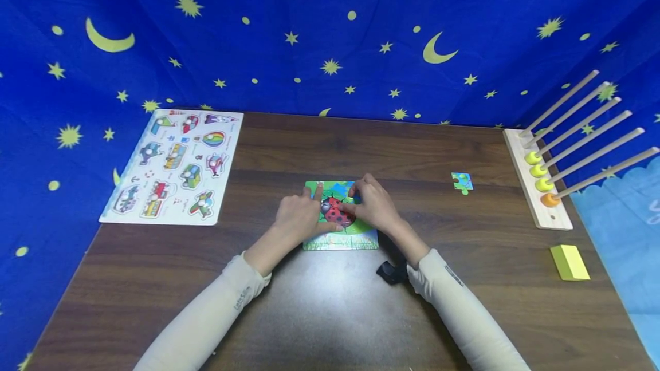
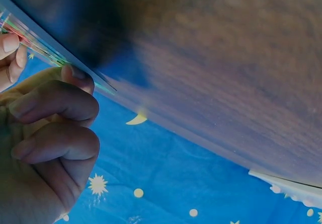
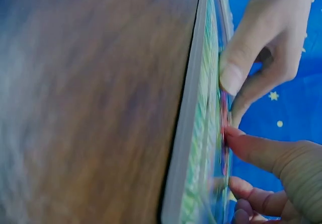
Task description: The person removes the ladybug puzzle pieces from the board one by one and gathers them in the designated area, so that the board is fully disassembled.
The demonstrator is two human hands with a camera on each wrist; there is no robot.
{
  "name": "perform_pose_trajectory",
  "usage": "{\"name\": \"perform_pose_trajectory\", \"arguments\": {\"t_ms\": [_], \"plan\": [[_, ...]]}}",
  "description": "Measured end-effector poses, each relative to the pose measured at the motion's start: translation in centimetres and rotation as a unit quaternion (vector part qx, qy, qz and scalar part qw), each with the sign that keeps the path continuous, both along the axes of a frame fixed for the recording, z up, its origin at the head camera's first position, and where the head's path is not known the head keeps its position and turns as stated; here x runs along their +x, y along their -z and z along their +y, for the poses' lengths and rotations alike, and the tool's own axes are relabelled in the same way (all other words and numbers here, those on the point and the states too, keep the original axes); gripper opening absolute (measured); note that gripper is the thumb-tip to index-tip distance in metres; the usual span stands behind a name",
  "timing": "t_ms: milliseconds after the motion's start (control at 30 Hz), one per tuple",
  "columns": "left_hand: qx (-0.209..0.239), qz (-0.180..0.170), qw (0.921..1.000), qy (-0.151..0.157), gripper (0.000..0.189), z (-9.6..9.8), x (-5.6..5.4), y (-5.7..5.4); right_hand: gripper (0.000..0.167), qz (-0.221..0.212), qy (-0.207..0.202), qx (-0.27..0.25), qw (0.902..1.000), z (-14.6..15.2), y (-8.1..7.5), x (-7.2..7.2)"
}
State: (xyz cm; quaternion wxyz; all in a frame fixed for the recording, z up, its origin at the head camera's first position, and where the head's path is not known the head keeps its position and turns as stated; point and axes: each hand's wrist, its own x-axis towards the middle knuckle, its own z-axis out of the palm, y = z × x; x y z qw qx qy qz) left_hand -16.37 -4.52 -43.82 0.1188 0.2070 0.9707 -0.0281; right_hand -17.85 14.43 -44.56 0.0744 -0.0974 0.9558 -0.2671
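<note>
A jigsaw puzzle (image 1: 340, 241) with a red ladybug picture on green lies flat in its tray at the middle of the table. My left hand (image 1: 298, 219) rests on its left side, index finger toward the top edge and thumb across the ladybug; its other fingers (image 2: 60, 103) are bent in the left wrist view. From the right, my right hand (image 1: 376, 205) touches the puzzle's upper right part. Its thumb (image 3: 261, 151) and index fingertip stand apart at the picture surface; I cannot tell whether a piece is between them.
A loose blue-green puzzle piece (image 1: 462, 182) lies right of the puzzle. A white vehicle peg board (image 1: 227, 176) sits at the back left. On the right are a wooden peg stand (image 1: 541, 216) with rings and a yellow block (image 1: 569, 263). A black strap (image 1: 392, 272) hangs by the right wrist.
</note>
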Motion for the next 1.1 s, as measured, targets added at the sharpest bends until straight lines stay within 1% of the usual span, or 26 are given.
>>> {"name": "perform_pose_trajectory", "arguments": {"t_ms": [100,200,267,333,467,667,767,833,967,1100], "plan": [[0.005,0.002,1.0,0.0,0.11,0.0,0.0,0.0,0.037,0.008,-0.003,0.007,0.9999,0.0,0.0,0.0],[0.006,0.004,1.0,-0.001,0.11,0.1,0.1,0.0,0.044,0.02,-0.009,0.007,0.9997,0.2,0.1,-0.2],[0.005,0.004,1.0,-0.001,0.11,0.1,0.1,0.0,0.049,0.024,-0.019,0.004,0.9995,0.3,0.1,-0.3],[0.004,0.001,1.0,-0.002,0.11,0.1,0.1,0.0,0.05,0.027,-0.035,0.001,0.999,0.4,0.1,-0.5],[0.006,-0.005,1.0,-0.003,0.11,0.0,0.1,-0.1,0.046,0.049,-0.068,0.013,0.9964,0.5,0.0,-0.8],[0.004,-0.006,1.0,-0.007,0.111,0.0,0.0,-0.2,0.043,0.083,-0.125,0.036,0.988,0.9,-0.1,-1.4],[0.007,-0.009,0.9999,-0.012,0.112,0.0,0.0,-0.2,0.043,0.089,-0.151,0.044,0.9835,1.2,0.0,-1.8],[0.009,-0.014,0.9998,-0.015,0.112,0.0,0.0,-0.1,0.044,0.085,-0.161,0.039,0.9825,1.6,0.0,-2.1],[0.016,-0.019,0.9995,-0.019,0.112,0.0,0.1,0.0,0.044,0.066,-0.158,0.01,0.9852,3.2,-0.4,-2.4],[0.027,-0.016,0.9994,-0.018,0.112,0.0,0.2,-0.1,0.043,0.054,-0.127,-0.003,0.9904,6.0,-1.1,-2.7]]}}
